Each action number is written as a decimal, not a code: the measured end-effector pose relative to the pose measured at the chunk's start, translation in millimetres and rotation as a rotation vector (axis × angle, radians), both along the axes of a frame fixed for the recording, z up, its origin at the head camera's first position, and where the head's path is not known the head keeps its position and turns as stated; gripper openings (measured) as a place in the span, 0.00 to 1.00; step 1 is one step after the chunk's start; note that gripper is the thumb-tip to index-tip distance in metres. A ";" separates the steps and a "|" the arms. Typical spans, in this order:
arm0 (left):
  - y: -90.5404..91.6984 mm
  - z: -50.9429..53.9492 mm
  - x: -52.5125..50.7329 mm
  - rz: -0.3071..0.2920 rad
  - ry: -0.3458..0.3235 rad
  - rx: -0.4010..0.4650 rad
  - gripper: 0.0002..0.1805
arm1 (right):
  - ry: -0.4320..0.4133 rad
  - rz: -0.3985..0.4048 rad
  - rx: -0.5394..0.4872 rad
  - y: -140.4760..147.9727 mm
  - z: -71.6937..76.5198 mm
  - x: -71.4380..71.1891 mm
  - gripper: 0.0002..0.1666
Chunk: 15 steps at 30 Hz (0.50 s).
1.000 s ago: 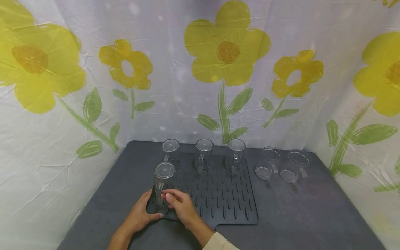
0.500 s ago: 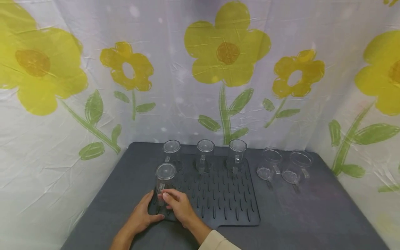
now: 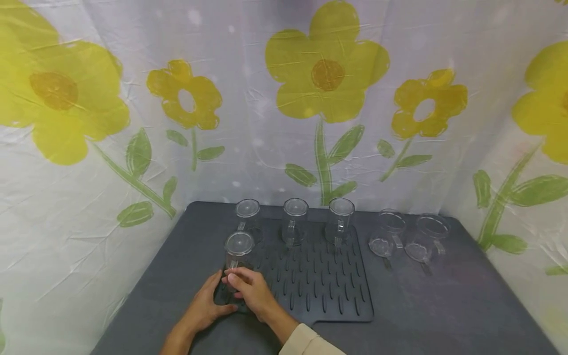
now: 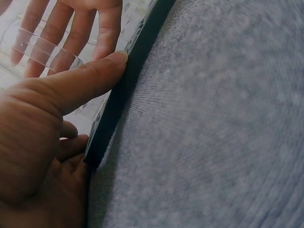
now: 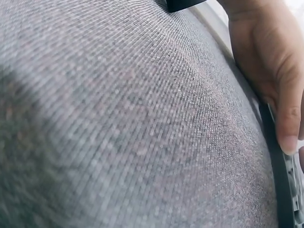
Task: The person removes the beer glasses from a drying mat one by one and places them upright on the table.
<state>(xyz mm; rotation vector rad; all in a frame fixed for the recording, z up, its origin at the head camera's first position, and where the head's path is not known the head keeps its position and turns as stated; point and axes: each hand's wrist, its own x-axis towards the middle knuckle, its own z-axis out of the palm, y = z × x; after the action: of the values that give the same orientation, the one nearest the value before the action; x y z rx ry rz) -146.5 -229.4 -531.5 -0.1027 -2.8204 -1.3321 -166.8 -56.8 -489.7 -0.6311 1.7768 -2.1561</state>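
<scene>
In the head view, the left hand point(image 3: 205, 306) grips the corner of a dark ridged mat point(image 3: 328, 293), its thumb on the near edge and its fingers along the left side. Just right of it, the right hand point(image 3: 254, 291), below a cream sleeve point(image 3: 308, 341), pinches the handle of an upside-down glass mug point(image 3: 239, 245), which stands on the mat right in front of both hands. Beyond the hands, a row of three more overturned mugs point(image 3: 295, 221) stands at the mat's far side, the leftmost directly behind the held one. Well off to the right of the right hand, two mugs point(image 3: 410, 237) stand mouth-up on the dark grey table point(image 3: 426, 310), and a flowered curtain point(image 3: 248, 158) hangs past everything. In the left wrist view, the left thumb presses the mat's edge, and the right hand's fingers hang behind the clear handle. In the right wrist view, woven grey tabletop fills most of the frame, with the left thumb against the mat's rim; the right hand's grip cannot be made out there.
</scene>
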 end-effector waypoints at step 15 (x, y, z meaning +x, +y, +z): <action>1.3 -1.3 -0.9 0.013 0.011 0.000 0.60 | 0.063 -0.056 -0.028 -3.8 -7.3 0.7 0.11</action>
<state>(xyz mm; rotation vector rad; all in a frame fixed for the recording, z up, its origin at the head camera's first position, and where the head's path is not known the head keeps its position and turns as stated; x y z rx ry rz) -147.4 -228.1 -532.8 -0.0908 -2.8069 -1.3251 -166.1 -60.6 -496.9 -0.6704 1.8194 -2.2251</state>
